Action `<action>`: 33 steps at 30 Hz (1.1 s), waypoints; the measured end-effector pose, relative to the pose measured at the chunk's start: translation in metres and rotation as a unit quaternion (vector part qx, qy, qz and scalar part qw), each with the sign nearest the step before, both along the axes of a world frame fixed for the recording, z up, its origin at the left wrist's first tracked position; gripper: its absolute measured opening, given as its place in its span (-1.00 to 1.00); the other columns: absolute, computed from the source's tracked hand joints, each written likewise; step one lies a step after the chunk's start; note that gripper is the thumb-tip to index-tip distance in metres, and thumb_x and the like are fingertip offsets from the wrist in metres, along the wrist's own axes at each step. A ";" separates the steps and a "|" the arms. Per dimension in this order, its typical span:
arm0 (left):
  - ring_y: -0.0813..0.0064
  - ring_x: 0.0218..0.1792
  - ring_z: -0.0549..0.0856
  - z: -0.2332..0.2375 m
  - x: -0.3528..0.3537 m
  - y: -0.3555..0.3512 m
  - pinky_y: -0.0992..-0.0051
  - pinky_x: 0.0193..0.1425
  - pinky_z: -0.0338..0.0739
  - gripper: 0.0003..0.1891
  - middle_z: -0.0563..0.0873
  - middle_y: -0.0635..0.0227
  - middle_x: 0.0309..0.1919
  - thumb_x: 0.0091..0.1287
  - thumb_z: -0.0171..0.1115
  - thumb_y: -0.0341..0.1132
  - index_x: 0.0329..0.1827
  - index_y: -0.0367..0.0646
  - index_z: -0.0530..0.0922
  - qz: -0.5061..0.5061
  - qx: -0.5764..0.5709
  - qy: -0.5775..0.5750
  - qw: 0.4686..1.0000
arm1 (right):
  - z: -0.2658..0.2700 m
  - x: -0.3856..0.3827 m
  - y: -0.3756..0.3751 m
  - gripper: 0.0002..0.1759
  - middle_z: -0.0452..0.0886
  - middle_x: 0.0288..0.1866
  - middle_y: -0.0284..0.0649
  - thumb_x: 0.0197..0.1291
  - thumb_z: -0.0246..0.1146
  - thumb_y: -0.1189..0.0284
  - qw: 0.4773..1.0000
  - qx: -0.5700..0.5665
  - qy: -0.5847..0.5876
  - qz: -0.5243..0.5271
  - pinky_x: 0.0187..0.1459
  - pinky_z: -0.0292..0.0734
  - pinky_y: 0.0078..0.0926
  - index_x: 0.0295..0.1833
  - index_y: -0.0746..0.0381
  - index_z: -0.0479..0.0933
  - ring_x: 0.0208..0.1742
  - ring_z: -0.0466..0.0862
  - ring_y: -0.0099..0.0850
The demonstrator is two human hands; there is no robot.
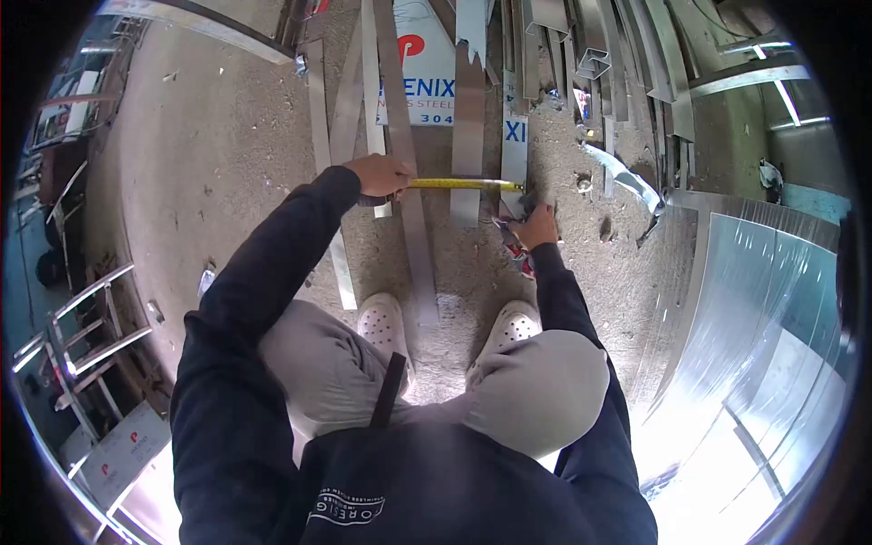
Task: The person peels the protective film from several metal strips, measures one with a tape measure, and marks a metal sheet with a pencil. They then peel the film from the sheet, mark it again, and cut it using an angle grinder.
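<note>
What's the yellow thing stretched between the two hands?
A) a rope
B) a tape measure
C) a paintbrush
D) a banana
B: a thin, flat yellow tape measure runs straight from the left hand across the metal strips towards the right hand.

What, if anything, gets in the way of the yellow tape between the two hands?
Nothing visible does. The yellow measuring tape runs straight from the left hand towards the right hand, passing over the flat grey metal strips lying underneath it.
</note>
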State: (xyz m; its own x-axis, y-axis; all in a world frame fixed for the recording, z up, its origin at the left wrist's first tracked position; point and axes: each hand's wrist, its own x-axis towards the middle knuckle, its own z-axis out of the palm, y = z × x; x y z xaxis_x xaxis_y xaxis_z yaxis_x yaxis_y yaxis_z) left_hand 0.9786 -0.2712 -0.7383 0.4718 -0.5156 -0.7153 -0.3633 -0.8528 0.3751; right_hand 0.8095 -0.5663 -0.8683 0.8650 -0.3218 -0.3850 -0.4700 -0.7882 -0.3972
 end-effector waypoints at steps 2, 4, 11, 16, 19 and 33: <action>0.29 -0.33 0.69 0.002 -0.003 -0.011 0.30 -0.15 0.51 -0.60 0.72 0.22 -0.38 0.43 0.03 0.02 -0.25 -0.07 0.71 0.048 0.017 0.031 0.998 | -0.011 0.002 -0.018 -0.23 0.57 0.03 0.01 -0.11 0.56 0.13 0.996 0.087 -0.001 0.001 -0.06 0.58 -0.24 0.09 0.41 0.43 -0.05 0.66 -0.10; 0.28 -0.34 0.69 -0.002 -0.001 -0.017 0.30 -0.16 0.51 -0.61 0.72 0.22 -0.39 0.43 0.03 0.01 -0.26 -0.06 0.70 0.044 0.012 0.023 0.999 | -0.019 0.001 -0.027 -0.30 0.68 -0.08 -0.04 -0.09 0.56 0.13 0.985 0.174 -0.002 0.003 -0.11 0.58 -0.38 0.01 0.45 0.54 -0.14 0.71 -0.26; 0.24 -0.30 0.70 -0.016 0.004 -0.030 0.25 -0.13 0.53 -0.61 0.73 0.22 -0.35 0.44 0.01 0.00 -0.18 -0.09 0.70 0.079 0.012 0.029 0.996 | 0.027 -0.008 -0.010 -0.55 0.67 -0.25 -0.34 0.21 0.39 0.17 0.804 0.552 0.018 -0.220 -0.24 0.51 -0.61 -0.04 0.37 0.60 -0.31 0.62 -0.59; 0.22 -0.22 0.73 -0.021 0.010 -0.025 0.24 -0.04 0.57 -0.57 0.76 0.22 -0.28 0.44 -0.01 -0.01 0.07 -0.11 0.65 0.021 0.026 -0.038 0.999 | 0.026 -0.012 -0.017 -0.60 0.66 -0.23 -0.36 0.24 0.37 0.22 0.766 0.591 0.037 -0.249 -0.25 0.51 -0.62 -0.01 0.33 0.59 -0.30 0.63 -0.60; 0.22 -0.21 0.73 -0.017 0.009 -0.024 0.26 -0.03 0.60 -0.56 0.76 0.23 -0.27 0.44 -0.01 -0.02 0.15 -0.11 0.62 0.056 0.023 -0.035 0.998 | 0.016 -0.015 -0.018 -0.59 0.65 -0.26 -0.36 0.23 0.38 0.21 0.765 0.594 0.032 -0.246 -0.29 0.50 -0.62 -0.03 0.35 0.58 -0.33 0.62 -0.60; 0.25 -0.22 0.74 -0.031 0.003 -0.016 0.30 -0.01 0.60 -0.58 0.78 0.25 -0.26 0.43 0.01 -0.09 0.16 -0.15 0.61 0.015 -0.004 -0.034 0.999 | 0.023 -0.014 -0.016 -0.56 0.63 -0.29 -0.34 0.21 0.40 0.17 0.762 0.594 0.034 -0.258 -0.31 0.49 -0.62 -0.07 0.36 0.58 -0.35 0.59 -0.61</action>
State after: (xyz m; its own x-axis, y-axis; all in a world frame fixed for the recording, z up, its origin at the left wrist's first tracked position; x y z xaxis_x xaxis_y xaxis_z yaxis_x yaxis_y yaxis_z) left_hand 0.9813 -0.2869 -0.7697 0.5342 -0.5059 -0.6773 -0.3619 -0.8609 0.3576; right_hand 0.7952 -0.5824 -0.8458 0.7064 -0.0011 -0.7078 -0.6473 0.4035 -0.6467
